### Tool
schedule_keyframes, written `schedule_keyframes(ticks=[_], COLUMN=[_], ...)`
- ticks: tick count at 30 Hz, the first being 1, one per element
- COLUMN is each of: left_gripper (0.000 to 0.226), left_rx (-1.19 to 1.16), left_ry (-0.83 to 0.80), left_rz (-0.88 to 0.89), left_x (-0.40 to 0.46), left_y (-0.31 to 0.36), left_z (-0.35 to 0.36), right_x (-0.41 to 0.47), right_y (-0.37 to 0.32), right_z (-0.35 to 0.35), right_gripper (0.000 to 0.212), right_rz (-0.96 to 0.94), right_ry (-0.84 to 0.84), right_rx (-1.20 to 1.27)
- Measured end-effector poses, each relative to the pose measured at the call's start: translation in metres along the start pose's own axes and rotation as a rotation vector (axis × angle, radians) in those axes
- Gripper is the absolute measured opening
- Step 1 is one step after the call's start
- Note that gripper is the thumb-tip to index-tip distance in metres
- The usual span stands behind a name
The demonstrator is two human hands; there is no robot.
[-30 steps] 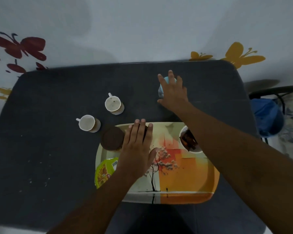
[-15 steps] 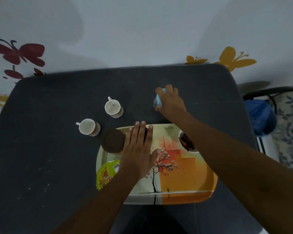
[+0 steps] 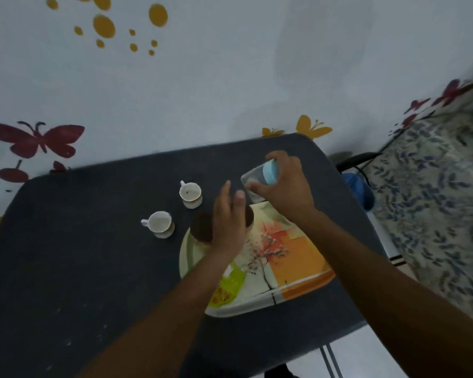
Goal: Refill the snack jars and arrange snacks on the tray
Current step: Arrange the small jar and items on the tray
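right hand (image 3: 287, 186) gripping clear jar (image 3: 253, 184) tilted, blue lid (image 3: 271, 173) pointing up-right, above tray (image 3: 298, 257) far edge. left hand (image 3: 228, 216) hovering, fingers straight. dark counter (image 3: 79, 241), butterfly wall (image 3: 230, 77).

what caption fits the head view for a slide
Right hand holds a tilted blue-lidded jar above the tray; left hand open.

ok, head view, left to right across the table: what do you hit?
Near cup → far cup → brown lid → left hand → clear jar with blue lid held tilted in the right hand. The tray spans from the brown lid rightward, so it is left unordered.
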State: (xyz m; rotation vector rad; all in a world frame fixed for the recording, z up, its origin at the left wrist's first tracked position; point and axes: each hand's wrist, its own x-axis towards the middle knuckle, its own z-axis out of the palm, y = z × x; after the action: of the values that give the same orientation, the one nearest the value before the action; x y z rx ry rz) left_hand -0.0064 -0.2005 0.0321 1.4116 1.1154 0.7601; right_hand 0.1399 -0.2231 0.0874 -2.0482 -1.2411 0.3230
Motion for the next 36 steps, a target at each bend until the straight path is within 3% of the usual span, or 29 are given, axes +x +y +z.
schedule_keyframes(ticks=[2,4,6,10,13,17,20,25,27,30,33,36], left_gripper=[0.055,0.062,0.061,0.055,0.055,0.071,0.072,0.059,0.057,0.056,0.051,0.04], left_rx=[-0.372,-0.505,-0.453,-0.35,-0.355,-0.429,-0.447,-0.533,-0.458,-0.325,-0.366,-0.379], left_ry=[-0.124,-0.151,-0.069,0.055,0.064,-0.064,-0.146,-0.306,-0.314,-0.124,0.118,0.098], left_rz=[-0.197,-0.283,-0.268,-0.276,-0.37,-0.492,-0.516,-0.486,-0.474,-0.504,-0.556,-0.609], left_x=[-0.011,-0.023,-0.033,-0.06,-0.084,-0.112,-0.124,-0.135,-0.133,-0.128,-0.119,-0.114], left_y=[0.02,0.033,0.034,0.017,0.002,-0.013,-0.025,-0.044,-0.05,-0.056,-0.069,-0.084], left_z=[-0.032,-0.065,-0.094,-0.142,-0.174,-0.204,-0.225,-0.257,-0.27,-0.278,-0.281,-0.286], right_x=[-0.028,-0.052,-0.076,-0.101,-0.112,-0.131,-0.142,-0.144,-0.14,-0.137,-0.136,-0.14], right_y=[-0.032,-0.062,-0.086,-0.112,-0.128,-0.137,-0.138,-0.138,-0.137,-0.137,-0.135,-0.13], right_z=[0.004,0.015,0.029,0.057,0.079,0.098,0.108,0.119,0.123,0.132,0.143,0.162], right_gripper=[0.069,0.058,0.046,0.057,0.048,0.037,0.04,0.037,0.039,0.043,0.05,0.061], right_rz=[0.026,0.04,0.096,0.212,0.192,0.078,-0.05,0.105,0.156,0.189,0.146,0.01], right_ry=[-0.125,-0.229,-0.295,-0.545,-0.675,-0.787,-0.828,-0.884,-0.922,-0.898,-0.81,-0.721], right_rx=[0.107,0.227,0.322,0.28,0.297,0.315,0.271,0.497,0.539,0.548,0.414,0.103])
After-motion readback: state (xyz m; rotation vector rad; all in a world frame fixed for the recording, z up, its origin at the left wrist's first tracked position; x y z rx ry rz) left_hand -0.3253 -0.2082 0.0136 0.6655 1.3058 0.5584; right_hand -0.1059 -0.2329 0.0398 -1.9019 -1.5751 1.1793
